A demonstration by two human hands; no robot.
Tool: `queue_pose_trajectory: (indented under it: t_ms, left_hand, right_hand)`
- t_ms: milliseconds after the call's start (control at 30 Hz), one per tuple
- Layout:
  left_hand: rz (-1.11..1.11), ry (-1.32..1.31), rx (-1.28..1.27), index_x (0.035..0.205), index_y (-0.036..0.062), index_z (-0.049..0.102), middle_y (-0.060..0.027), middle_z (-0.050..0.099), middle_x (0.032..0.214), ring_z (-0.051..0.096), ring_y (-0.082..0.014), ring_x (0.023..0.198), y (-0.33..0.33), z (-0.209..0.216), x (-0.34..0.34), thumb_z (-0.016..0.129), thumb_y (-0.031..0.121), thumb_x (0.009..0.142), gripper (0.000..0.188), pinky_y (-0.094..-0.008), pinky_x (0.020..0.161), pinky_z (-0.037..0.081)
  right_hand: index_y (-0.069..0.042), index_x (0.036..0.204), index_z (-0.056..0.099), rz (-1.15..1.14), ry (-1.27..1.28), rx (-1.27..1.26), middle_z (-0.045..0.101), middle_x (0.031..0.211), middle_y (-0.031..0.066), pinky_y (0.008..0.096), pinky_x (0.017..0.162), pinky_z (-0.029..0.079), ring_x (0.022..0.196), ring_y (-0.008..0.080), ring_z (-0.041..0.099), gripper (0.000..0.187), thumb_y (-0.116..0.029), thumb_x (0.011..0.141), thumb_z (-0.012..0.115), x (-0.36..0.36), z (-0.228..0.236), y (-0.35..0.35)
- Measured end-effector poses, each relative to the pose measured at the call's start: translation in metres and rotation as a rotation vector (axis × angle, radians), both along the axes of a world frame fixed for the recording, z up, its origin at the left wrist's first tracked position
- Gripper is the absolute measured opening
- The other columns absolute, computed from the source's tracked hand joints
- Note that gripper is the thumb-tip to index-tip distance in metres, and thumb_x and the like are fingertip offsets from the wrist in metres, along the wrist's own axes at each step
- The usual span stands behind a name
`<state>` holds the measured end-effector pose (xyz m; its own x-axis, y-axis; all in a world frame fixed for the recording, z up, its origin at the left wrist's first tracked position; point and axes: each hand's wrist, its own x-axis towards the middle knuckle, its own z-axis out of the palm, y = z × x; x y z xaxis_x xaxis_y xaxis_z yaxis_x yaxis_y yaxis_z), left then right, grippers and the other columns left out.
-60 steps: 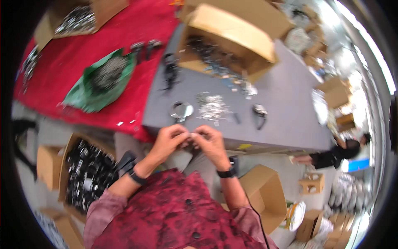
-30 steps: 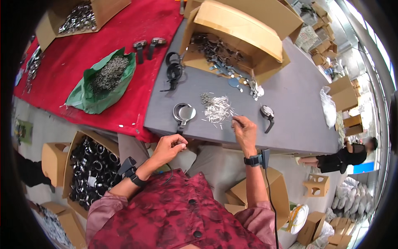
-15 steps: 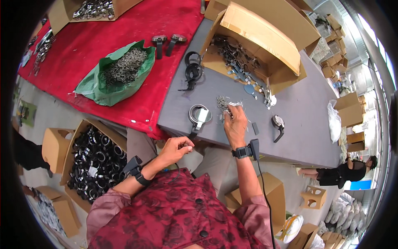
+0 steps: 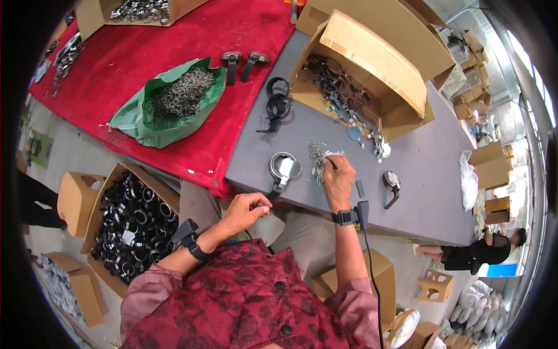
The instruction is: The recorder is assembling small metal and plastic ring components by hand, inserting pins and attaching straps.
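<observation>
My right hand (image 4: 339, 181) reaches over the grey tabletop, fingers pinched together at the edge of a pile of small metal pins (image 4: 317, 152). What its fingertips hold is too small to make out. Left of it lies a round metal ring with a black tail (image 4: 274, 189) and a shiny disc piece (image 4: 288, 167) across it. My left hand (image 4: 246, 210) is held at the table's front edge, near that tail, with fingers curled and thumb against forefinger. Anything between them is hidden. A small dark grey bar (image 4: 360, 188) lies right of my right hand.
A cardboard box (image 4: 372, 64) of flat metal pieces spills onto the table. Black ring parts (image 4: 278, 106) lie left of it; another ring part (image 4: 392, 181) lies right. A green bag (image 4: 131, 119) of metal clips sits on red cloth (image 4: 232, 26). Below left is a box of black rings (image 4: 136, 227).
My right hand has shifted slightly right and toward me at the pin pile. My left hand stays nearly still. The whole view has moved slightly.
</observation>
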<state>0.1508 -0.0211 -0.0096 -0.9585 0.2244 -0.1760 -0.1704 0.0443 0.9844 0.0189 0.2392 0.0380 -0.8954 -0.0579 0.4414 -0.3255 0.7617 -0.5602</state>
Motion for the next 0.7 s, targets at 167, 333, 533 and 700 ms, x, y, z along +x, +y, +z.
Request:
queue_pose_trajectory:
  t_ms: [167, 333, 533, 700]
  left_hand:
    - [-0.030, 0.007, -0.025, 0.110, -0.0014, 0.074, -0.0050, 0.077, 0.091, 0.070, -0.0084, 0.083, -0.004, 0.016, -0.009, 0.069, 0.008, 0.099, 0.016, -0.0261, 0.078, 0.057]
    - [-0.034, 0.004, -0.005, 0.110, -0.0015, 0.074, -0.0050, 0.077, 0.092, 0.070, -0.0082, 0.083, -0.003, 0.028, -0.011, 0.069, 0.008, 0.099, 0.016, -0.0258, 0.078, 0.057]
    - [-0.026, 0.023, 0.043, 0.108, -0.0022, 0.074, -0.0047, 0.076, 0.090, 0.070, -0.0085, 0.082, 0.000, 0.035, -0.015, 0.068, 0.008, 0.098, 0.015, -0.0263, 0.076, 0.057]
    - [0.009, 0.068, 0.102, 0.106, -0.0025, 0.073, -0.0046, 0.076, 0.087, 0.069, -0.0086, 0.079, -0.001, 0.049, -0.031, 0.068, 0.007, 0.097, 0.014, -0.0273, 0.072, 0.056]
  right_hand:
    - [-0.002, 0.099, 0.078, -0.078, -0.176, -0.210, 0.074, 0.087, 0.0163, 0.0353, 0.070, 0.054, 0.074, 0.0263, 0.071, 0.013, -0.007, 0.089, 0.071, -0.002, 0.007, 0.008]
    - [-0.002, 0.098, 0.078, -0.129, -0.217, -0.181, 0.073, 0.085, 0.0147, 0.0346, 0.070, 0.053, 0.074, 0.0219, 0.069, 0.012, -0.004, 0.088, 0.072, -0.001, 0.013, 0.008]
    - [-0.003, 0.094, 0.078, -0.039, -0.107, -0.386, 0.071, 0.083, 0.0113, 0.0336, 0.068, 0.051, 0.073, 0.0190, 0.066, 0.008, -0.005, 0.087, 0.073, 0.000, 0.007, 0.003]
    - [0.000, 0.097, 0.078, -0.043, -0.104, -0.232, 0.070, 0.081, 0.0071, 0.0299, 0.066, 0.049, 0.072, 0.0137, 0.064, 0.010, -0.005, 0.089, 0.074, -0.003, 0.006, 0.007]
